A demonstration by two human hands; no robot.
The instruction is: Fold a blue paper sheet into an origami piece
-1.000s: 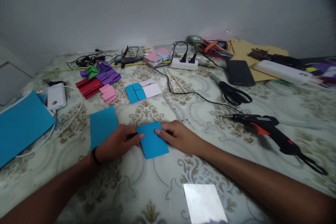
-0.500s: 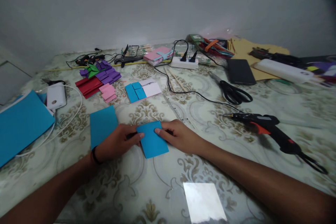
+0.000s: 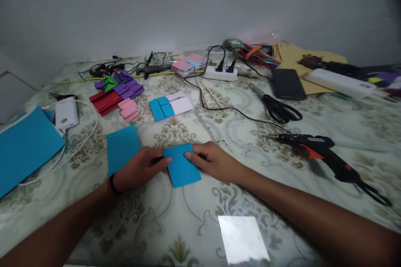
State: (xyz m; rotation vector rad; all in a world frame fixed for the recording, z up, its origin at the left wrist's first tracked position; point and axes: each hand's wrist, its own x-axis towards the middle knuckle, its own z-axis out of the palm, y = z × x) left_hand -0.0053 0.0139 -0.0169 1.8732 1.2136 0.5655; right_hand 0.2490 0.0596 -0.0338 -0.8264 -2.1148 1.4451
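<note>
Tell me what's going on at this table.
A person holds a small blue sheet of paper between both hands, the left hand at one edge and the right hand at the other, thumbs on top. Another blue sheet lies beside the left hand. Folded papers in red, pink and purple lie farther back. The scissors and glue gun lie off to the right, untouched.
</note>
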